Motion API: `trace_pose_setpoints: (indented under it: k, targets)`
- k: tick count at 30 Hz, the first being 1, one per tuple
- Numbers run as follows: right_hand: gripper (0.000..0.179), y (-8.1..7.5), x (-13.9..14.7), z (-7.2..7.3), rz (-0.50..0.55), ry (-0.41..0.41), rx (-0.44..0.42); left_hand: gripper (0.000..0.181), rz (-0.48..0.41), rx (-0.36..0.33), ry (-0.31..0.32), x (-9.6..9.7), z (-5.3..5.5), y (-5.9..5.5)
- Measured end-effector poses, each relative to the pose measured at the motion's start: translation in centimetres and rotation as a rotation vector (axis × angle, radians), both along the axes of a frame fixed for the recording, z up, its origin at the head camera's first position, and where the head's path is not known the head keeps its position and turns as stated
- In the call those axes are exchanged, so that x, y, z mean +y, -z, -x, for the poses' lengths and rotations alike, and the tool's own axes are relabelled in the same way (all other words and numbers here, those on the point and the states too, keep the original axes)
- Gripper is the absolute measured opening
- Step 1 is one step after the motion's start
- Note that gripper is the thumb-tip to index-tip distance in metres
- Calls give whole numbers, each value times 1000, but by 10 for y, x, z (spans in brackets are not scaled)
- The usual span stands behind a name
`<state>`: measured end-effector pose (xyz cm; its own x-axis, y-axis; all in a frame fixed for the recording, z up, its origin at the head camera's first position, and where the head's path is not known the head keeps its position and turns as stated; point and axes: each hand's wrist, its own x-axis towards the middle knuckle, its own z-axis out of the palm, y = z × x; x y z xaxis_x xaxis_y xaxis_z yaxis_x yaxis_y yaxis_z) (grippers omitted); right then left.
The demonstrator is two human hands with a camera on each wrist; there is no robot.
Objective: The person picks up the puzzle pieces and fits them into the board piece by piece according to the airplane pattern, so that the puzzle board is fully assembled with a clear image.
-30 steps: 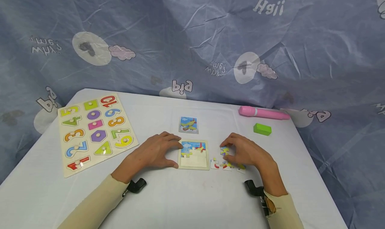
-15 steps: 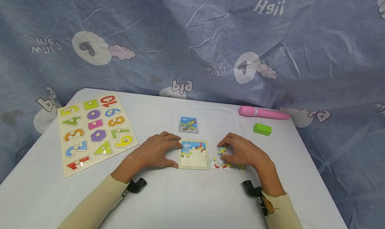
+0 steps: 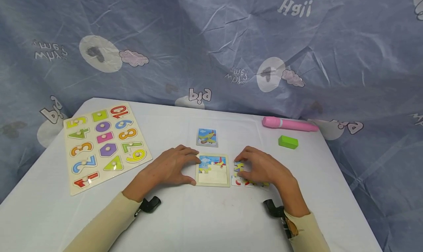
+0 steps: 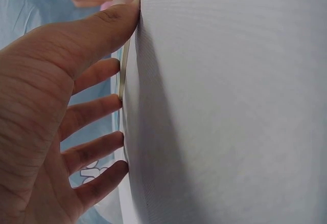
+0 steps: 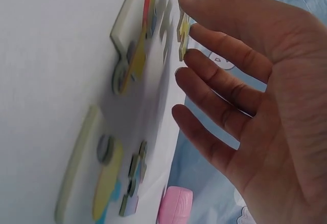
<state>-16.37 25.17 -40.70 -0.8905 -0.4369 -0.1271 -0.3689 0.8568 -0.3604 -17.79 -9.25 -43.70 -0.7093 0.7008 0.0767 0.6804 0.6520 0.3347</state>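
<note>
A small square wooden puzzle tray lies mid-table, with sky-blue jigsaw pieces along its top and left and bare wood below. My left hand rests at its left side, fingers spread; in the left wrist view the thumb touches the tray's edge. On the tray's right, my right hand pinches a yellow-and-blue jigsaw piece between thumb and index finger. The right wrist view shows this piece edge-on at the fingertips, other fingers extended. Under that hand are several loose jigsaw pieces, partly hidden by it.
Behind the tray lies an airplane picture card. A number and shape peg board occupies the table's left. Towards the back right are a green block and a pink pen-shaped object. A patterned blue cloth hangs behind the table.
The right hand has moved steadily left with the pinched jigsaw piece, closer to the tray. The left hand and tray have stayed in place.
</note>
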Motion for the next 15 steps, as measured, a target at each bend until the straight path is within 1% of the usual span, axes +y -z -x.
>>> trace_pose_setpoints:
  k: [6, 10, 15]
  targets:
    - [36, 2, -7, 0, 13, -21, 5, 69, -2, -4, 2, 0, 0, 0]
    - [36, 2, -12, 0, 23, -33, -6, 69, -3, -3, 3, 0, -1, 0]
    - [37, 2, -18, 0, 8, -54, 7, 68, -1, -1, 0, 0, 0, 0]
